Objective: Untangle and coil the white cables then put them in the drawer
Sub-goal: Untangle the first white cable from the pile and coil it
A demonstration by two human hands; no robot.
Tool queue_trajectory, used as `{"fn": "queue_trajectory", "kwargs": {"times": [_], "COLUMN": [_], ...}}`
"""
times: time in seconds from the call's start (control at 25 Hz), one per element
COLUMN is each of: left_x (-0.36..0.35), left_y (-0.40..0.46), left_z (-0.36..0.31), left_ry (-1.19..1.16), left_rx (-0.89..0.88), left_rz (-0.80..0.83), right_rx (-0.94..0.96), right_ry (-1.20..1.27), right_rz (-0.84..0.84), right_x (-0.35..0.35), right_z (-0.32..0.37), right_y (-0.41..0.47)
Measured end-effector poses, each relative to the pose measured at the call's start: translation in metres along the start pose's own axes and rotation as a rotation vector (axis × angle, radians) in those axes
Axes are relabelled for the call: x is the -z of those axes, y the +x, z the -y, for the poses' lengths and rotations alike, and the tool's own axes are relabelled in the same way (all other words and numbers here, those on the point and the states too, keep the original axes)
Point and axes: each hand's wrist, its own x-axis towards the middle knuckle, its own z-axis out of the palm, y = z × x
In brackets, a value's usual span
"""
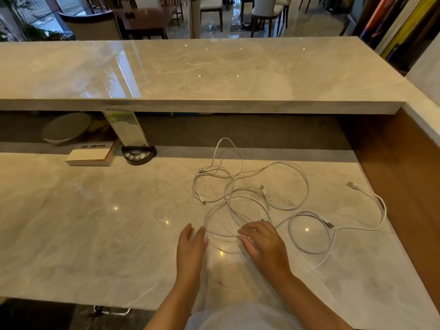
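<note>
White cables (252, 194) are lying in a loose tangle of overlapping loops on the desk (95, 222), right of its centre and spreading toward the right edge; several plug ends are sticking out, one plug (352, 185) lying close to the right edge with its lead curving back toward the front of the desk. Right hand (263, 244) is resting palm-down on the nearest loops, fingers spread and only slightly bent, grip wide, touching the cable but not pinching it as far as can be seen. Left hand (191, 246) is sitting just left of the tangle near the front edge, fingers straight and together, grip wide, holding nothing; fingertips are just beside the outermost loop, contact unclear. Toward the back left of the desk a white box (89, 157) is lying flat, and just right of it a dark round control unit (138, 154) with buttons is standing at the foot of a glossy post (128, 128). A raised marble counter (190, 75) is running along the back edge
</note>
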Motion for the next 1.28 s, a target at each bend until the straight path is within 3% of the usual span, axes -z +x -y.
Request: {"fn": "queue_trajectory", "kwargs": {"times": [0.12,0.24,0.32,0.4,0.48,0.56,0.72,0.88,1.04,1.12,1.2,1.28], "left_x": [-0.016,-0.02,-0.012,0.005,0.022,0.031,0.02,0.006,0.0,-0.003,-0.009,-0.016], "left_y": [-0.011,-0.014,-0.006,0.008,0.022,0.032,0.036,0.033,0.035,0.038,0.038,0.036], "left_z": [-0.028,-0.049,-0.061,-0.072,-0.081,-0.086,-0.08,-0.079,-0.085,-0.086,-0.084,-0.084], "left_ry": [-0.342,-0.484,-0.495,-0.538,-0.585,-0.541,-0.443,-0.372,-0.378,-0.4,-0.399,-0.342], "left_rx": [0.176,0.137,0.086,0.052,0.024,0.012,0.02,0.026,0.039,0.044,0.049,0.048], "left_rz": [0.195,0.253,0.236,0.172,0.106,0.084,0.145,0.178,0.194,0.217,0.244,0.3], "right_rx": [0.068,0.2,0.19,-0.008,-0.327,-0.448,-0.34,-0.238,-0.079,-0.238,-0.544,-0.725], "right_ry": [-0.022,-0.117,-0.189,-0.188,-0.074,-0.168,-0.427,-0.579,-0.721,-0.541,-0.061,0.441], "right_rz": [-0.058,-0.001,0.048,0.046,0.025,0.078,0.412,0.531,0.789,0.631,0.334,0.16], "right_x": [0.008,0.025,0.039,0.053,0.068,0.076,0.069,0.059,0.056,0.062,0.075,0.088], "right_z": [0.01,0.006,-0.008,-0.026,-0.052,-0.08,-0.106,-0.102,-0.098,-0.093,-0.077,-0.055], "right_y": [0.008,0.02,0.035,0.048,0.057,0.059,0.057,0.064,0.074,0.083,0.097,0.11]}}
